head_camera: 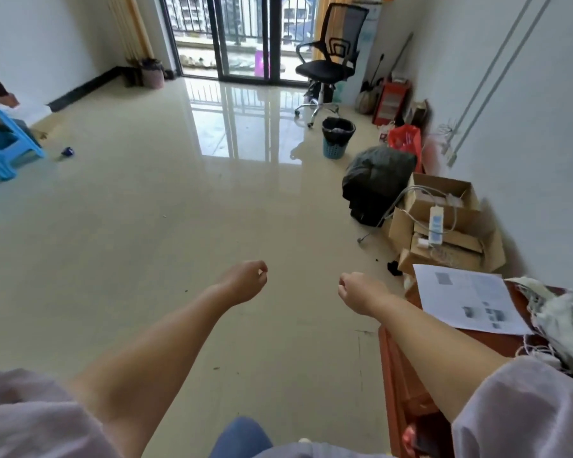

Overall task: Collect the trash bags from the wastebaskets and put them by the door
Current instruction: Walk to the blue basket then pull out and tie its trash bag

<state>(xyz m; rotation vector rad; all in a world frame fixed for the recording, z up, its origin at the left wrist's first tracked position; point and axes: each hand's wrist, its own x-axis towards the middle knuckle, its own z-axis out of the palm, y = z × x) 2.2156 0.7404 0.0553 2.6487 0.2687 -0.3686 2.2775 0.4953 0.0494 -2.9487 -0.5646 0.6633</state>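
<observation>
A blue wastebasket [336, 145] lined with a black trash bag [338, 127] stands on the floor far ahead on the right, below the office chair. A pink wastebasket [153, 76] with a dark bag in it sits at the back left, beside the glass doors. My left hand [245, 280] and my right hand [358, 290] are stretched out low over the tiles, fingers loosely curled, holding nothing. Both hands are far from either basket.
A black office chair [331, 57] stands by the glass balcony doors [242, 38]. A dark stuffed bag [377, 180], a red bag [406, 138] and cardboard boxes [444, 223] line the right wall. A wooden cabinet [444, 358] with a paper is near right. Blue stools [4, 147] stand left.
</observation>
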